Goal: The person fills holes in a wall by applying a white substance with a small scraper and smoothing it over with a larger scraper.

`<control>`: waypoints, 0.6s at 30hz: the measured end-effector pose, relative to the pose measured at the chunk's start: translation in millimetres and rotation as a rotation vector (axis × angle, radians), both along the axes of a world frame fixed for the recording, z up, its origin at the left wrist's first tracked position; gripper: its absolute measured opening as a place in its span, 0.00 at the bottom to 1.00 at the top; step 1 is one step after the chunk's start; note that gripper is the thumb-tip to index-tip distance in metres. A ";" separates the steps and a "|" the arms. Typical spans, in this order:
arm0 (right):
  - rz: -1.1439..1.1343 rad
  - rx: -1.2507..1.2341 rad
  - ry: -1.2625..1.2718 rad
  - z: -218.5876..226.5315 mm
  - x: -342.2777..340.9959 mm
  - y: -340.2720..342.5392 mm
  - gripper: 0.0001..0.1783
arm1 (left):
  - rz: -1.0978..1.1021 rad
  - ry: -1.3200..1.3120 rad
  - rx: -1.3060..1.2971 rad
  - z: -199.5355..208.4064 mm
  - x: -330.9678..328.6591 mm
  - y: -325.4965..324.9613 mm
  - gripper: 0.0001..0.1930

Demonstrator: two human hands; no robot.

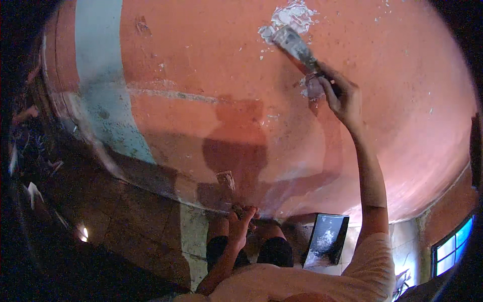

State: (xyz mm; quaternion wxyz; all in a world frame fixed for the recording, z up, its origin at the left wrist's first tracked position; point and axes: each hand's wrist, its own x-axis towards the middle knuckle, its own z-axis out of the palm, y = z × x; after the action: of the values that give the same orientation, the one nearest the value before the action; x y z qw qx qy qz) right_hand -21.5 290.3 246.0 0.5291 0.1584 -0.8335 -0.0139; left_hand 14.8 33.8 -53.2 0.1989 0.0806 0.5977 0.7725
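My right hand (344, 98) is raised to the orange-pink wall (191, 55), its fingers closed round the handle of a putty knife (296, 45). The knife's broad, smeared blade lies at the edge of a patch of white filler (294, 16) high on the wall. A smaller pale smear (313, 86) shows on the wall just beside this hand. Low down in front of my legs, my left hand (241, 224) is closed on a second putty knife (226, 180). Its pale, stained blade points up toward the wall; the handle is mostly hidden by my fingers.
A dark tray (314, 259) smeared with white paste is below, right of my knees. A pale blue-grey vertical band (100, 65) runs down the wall at left. A lit window (453, 247) is at lower right, a small bright light (84, 232) at lower left.
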 end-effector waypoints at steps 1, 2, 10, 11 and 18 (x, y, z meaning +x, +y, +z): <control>-0.043 -0.046 0.014 0.4 0.9 -2.1 0.18 | -0.019 0.143 0.140 -12.3 -0.5 -0.4 0.13; -0.053 -0.044 0.013 0.3 2.0 1.3 0.18 | -0.028 0.141 0.142 4.5 0.2 0.2 0.13; 0.014 -0.162 -0.093 -7.4 -3.9 4.7 0.18 | -0.025 -0.252 -0.108 44.3 0.6 0.6 0.16; 0.018 -0.161 -0.091 -3.4 -3.8 -0.4 0.18 | -0.021 -0.250 -0.106 23.6 -3.0 4.5 0.16; -0.005 -0.091 0.054 12.3 -5.2 -7.9 0.17 | -0.013 -0.296 0.095 -22.5 -10.1 16.1 0.16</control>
State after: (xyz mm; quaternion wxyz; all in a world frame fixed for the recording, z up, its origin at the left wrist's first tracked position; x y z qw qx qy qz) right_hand -26.6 282.4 258.2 0.5579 0.1316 -0.8192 0.0186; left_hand 4.8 49.8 -75.7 0.2857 -0.0210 0.5241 0.8021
